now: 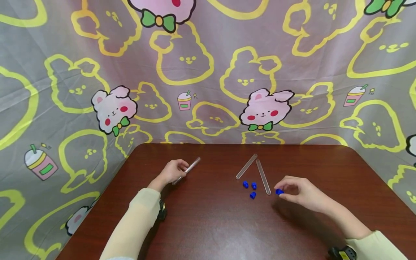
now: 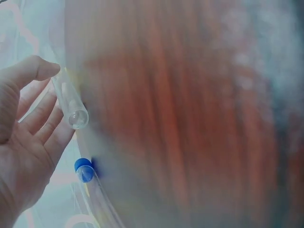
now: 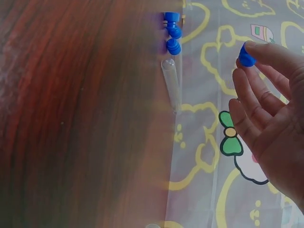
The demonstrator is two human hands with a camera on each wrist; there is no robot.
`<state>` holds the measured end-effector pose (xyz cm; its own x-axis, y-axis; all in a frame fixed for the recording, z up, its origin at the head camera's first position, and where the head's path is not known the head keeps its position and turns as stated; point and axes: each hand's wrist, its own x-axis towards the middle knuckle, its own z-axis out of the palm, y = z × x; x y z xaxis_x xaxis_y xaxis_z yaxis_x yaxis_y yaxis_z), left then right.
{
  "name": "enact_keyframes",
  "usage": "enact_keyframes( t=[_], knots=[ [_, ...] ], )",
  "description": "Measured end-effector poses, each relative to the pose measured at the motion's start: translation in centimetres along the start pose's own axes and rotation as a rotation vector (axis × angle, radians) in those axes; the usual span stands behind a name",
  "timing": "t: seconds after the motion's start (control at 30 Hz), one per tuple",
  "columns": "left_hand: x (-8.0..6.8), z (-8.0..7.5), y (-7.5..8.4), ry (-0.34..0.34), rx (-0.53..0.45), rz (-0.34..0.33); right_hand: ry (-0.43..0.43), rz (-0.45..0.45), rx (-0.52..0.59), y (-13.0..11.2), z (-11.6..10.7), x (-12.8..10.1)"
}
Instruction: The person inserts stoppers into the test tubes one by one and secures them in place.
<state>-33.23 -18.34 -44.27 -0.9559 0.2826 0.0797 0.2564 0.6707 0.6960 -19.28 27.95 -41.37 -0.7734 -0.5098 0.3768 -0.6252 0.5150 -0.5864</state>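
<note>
Blue cap [image 1: 279,192] sits pinched in right hand [image 1: 305,194]; left hand [image 1: 171,171] pinches clear tube [image 1: 192,166].

Head cam looks fwd & down over table [image 1: 211,220]; L-wrist cam, up close, faces L hand [image 2: 31,152]; R-wrist cam likewise, R hand [image 3: 280,128]; head & R-wrist views share blue caps [image 1: 254,186].
</note>
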Motion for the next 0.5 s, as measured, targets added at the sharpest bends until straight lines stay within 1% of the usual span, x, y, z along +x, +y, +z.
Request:
enact_keyframes(
  t=[0.2,0.27,0.37,0.5],
  knots=[
    [-0.4,-0.4,0.4,0.067,0.053,-0.023,0.004,0.005,0.018,-0.3,-0.1,0.3],
    [-0.6,-0.5,0.5,0.070,0.023,-0.026,0.004,0.004,0.024,-0.4,-0.2,0.4],
    [-0.9,-0.7,0.7,0.059,-0.048,-0.021,0.012,-0.002,0.030,-0.5,-0.2,0.6],
    [-1.5,-0.8,1.1,0.046,-0.114,0.011,0.024,0.011,0.030,-0.7,-0.3,0.9]
  ],
)
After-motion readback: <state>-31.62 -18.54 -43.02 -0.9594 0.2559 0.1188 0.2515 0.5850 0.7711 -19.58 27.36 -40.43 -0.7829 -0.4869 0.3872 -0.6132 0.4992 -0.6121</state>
